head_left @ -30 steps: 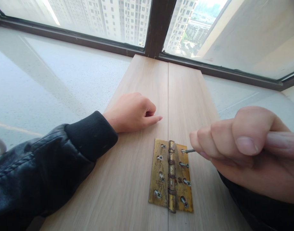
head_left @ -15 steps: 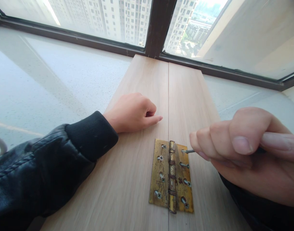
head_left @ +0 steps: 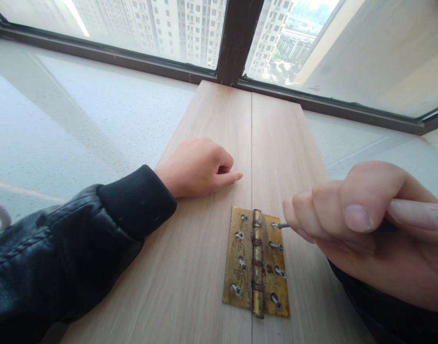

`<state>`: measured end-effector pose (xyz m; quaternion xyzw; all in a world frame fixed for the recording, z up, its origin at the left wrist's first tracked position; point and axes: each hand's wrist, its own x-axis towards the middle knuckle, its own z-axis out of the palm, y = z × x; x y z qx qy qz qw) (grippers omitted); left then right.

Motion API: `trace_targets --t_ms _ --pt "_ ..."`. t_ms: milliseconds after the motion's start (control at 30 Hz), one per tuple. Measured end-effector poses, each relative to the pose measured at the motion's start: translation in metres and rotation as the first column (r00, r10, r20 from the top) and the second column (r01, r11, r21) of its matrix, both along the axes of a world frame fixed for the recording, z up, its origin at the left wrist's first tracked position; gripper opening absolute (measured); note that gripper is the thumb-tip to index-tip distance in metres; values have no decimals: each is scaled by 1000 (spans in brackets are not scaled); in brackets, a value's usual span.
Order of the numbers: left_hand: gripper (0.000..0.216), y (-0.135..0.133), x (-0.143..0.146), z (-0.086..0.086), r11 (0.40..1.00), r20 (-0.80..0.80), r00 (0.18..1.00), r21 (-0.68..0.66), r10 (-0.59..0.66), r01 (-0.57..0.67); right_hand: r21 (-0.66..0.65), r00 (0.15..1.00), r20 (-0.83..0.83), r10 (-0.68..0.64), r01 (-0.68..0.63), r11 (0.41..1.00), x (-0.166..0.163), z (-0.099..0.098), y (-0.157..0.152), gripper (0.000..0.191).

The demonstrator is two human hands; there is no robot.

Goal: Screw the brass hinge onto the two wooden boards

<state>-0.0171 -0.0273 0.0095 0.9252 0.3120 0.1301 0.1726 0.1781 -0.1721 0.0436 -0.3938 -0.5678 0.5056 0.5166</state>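
Note:
A worn brass hinge (head_left: 269,284) lies across the seam between two pale wooden boards (head_left: 190,267). Several screws (head_left: 276,246) stick up tilted from its holes on both leaves. My right hand (head_left: 376,215) is wrapped round a screwdriver, whose thin metal shaft (head_left: 283,225) shows past my fingers; its handle is mostly hidden. The tip meets the top screw (head_left: 275,225) of the right leaf. My left hand (head_left: 200,167) rests in a loose fist on the left board, above the hinge, with nothing visible in it.
A dark window frame (head_left: 231,48) runs behind the far end of the boards. Speckled white sill (head_left: 79,114) extends on both sides. At the far left edge is a curved grey tube-like thing (head_left: 1,215).
Almost nothing differs. The screwdriver hand has turned very slightly, with its tip still at the same screw. My left hand stays in place.

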Motion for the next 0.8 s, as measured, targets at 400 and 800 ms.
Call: trace_targets --t_ms 400,800 --pt "49 1 0 -1 999 44 998 17 -37 36 14 1000 -3 -20 20 1000 -2 2 4 20" --pt "51 0 1 0 1000 35 999 10 -23 23 -5 999 21 -47 48 999 -2 1 -2 21"
